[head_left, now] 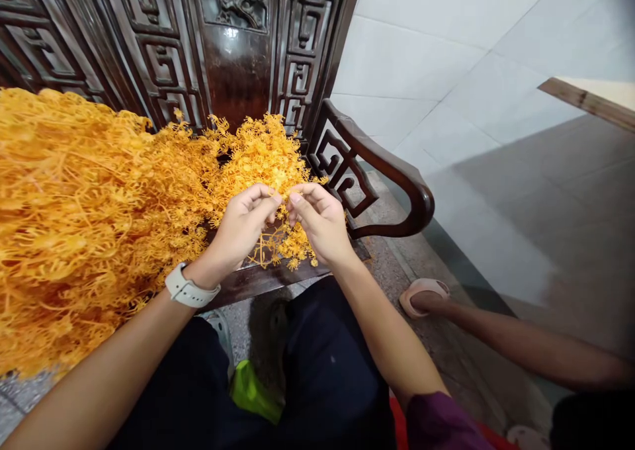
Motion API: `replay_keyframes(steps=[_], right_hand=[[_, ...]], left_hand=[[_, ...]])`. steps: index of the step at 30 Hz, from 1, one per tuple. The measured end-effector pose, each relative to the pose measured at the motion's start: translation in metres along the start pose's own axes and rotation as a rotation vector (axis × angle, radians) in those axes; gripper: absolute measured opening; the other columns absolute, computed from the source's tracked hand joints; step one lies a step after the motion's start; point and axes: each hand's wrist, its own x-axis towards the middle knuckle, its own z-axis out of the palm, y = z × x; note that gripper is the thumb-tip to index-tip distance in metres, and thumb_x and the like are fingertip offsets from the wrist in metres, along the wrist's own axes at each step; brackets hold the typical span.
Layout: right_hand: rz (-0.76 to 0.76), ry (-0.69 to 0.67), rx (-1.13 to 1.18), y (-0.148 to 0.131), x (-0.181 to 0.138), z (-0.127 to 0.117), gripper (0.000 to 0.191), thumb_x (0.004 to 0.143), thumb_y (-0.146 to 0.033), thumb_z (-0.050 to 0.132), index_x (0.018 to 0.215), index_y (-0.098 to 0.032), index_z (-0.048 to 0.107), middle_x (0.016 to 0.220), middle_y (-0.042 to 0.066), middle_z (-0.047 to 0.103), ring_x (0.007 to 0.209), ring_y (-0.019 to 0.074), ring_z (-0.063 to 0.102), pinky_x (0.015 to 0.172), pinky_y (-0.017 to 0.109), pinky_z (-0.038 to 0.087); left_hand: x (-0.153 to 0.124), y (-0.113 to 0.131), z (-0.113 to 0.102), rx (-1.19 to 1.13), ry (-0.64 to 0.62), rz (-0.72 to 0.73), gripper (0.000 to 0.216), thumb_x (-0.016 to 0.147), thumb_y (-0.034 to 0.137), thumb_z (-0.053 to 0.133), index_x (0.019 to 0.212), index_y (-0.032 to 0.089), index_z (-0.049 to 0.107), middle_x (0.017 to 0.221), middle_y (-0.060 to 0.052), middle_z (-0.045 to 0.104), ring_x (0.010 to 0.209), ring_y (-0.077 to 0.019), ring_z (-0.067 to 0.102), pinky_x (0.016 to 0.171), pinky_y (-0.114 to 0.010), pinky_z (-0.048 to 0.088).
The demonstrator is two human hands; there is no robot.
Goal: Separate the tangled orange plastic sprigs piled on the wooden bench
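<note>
My left hand [249,218], with a pale watch [191,290] on its wrist, is pinched closed over the front of a carved wooden bench [262,278]. Almost touching it, my right hand [320,218] is pinched too. A small orange plastic flower piece [284,198] shows between the fingertips of both hands; its exact shape is mostly hidden. Just behind the hands lies a pile of loose orange flower pieces [268,152]. Below them, several orange stems and flower heads [294,245] lie on the seat.
A large heap of orange plastic flowers [89,218] covers the bench on the left. The curved armrest [397,179] juts out at right. Another person's leg [520,337] with a sandal [421,296] is at the right. Something bright green [253,394] sits between my legs.
</note>
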Motion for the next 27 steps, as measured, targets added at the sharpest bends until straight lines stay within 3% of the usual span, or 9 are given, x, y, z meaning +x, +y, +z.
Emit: replay_keyframes(steps=[4, 11, 19, 21, 27], right_hand=[[0.099, -0.050, 0.114, -0.001, 0.000, -0.004, 0.030, 0.087, -0.047, 0.083, 0.096, -0.024, 0.064, 0.082, -0.002, 0.059, 0.068, 0.0120, 0.053, 0.062, 0.029, 0.048], [0.212, -0.286, 0.306, -0.006, -0.002, -0.009, 0.032, 0.085, -0.041, 0.087, 0.093, -0.022, 0.063, 0.075, -0.003, 0.056, 0.065, 0.0107, 0.049, 0.062, 0.027, 0.044], [0.226, -0.407, 0.447, -0.008, -0.003, -0.010, 0.032, 0.085, -0.037, 0.088, 0.091, -0.022, 0.060, 0.072, -0.005, 0.051, 0.064, 0.0099, 0.042, 0.062, 0.025, 0.039], [0.195, -0.415, 0.437, -0.007, -0.003, -0.010, 0.032, 0.086, -0.038, 0.088, 0.091, -0.022, 0.061, 0.073, -0.004, 0.053, 0.064, 0.0104, 0.042, 0.062, 0.026, 0.039], [-0.106, -0.531, 0.396, -0.010, -0.008, -0.004, 0.031, 0.089, -0.039, 0.083, 0.081, -0.023, 0.059, 0.072, -0.003, 0.051, 0.067, 0.0126, 0.047, 0.067, 0.031, 0.045]], left_hand=[[0.000, 0.001, 0.000, -0.031, -0.016, 0.005, 0.023, 0.092, 0.032, 0.077, 0.078, 0.018, 0.065, 0.062, 0.004, 0.050, 0.055, -0.0082, 0.041, 0.052, -0.023, 0.031], [-0.002, 0.011, 0.003, -0.181, -0.105, -0.055, 0.028, 0.080, 0.034, 0.090, 0.077, 0.015, 0.069, 0.063, 0.003, 0.054, 0.051, -0.0051, 0.038, 0.047, -0.020, 0.027], [-0.013, 0.015, 0.009, -0.388, -0.237, -0.139, 0.031, 0.084, 0.032, 0.088, 0.075, 0.012, 0.066, 0.062, 0.004, 0.048, 0.050, -0.0027, 0.033, 0.046, -0.016, 0.026], [-0.014, 0.015, 0.010, -0.401, -0.229, -0.130, 0.032, 0.086, 0.030, 0.087, 0.074, 0.012, 0.064, 0.063, 0.004, 0.047, 0.052, -0.0028, 0.033, 0.047, -0.015, 0.027], [0.000, 0.015, -0.006, -0.421, -0.107, -0.132, 0.022, 0.094, 0.025, 0.075, 0.084, 0.016, 0.058, 0.062, 0.009, 0.032, 0.051, -0.0058, 0.022, 0.046, -0.016, 0.026]])
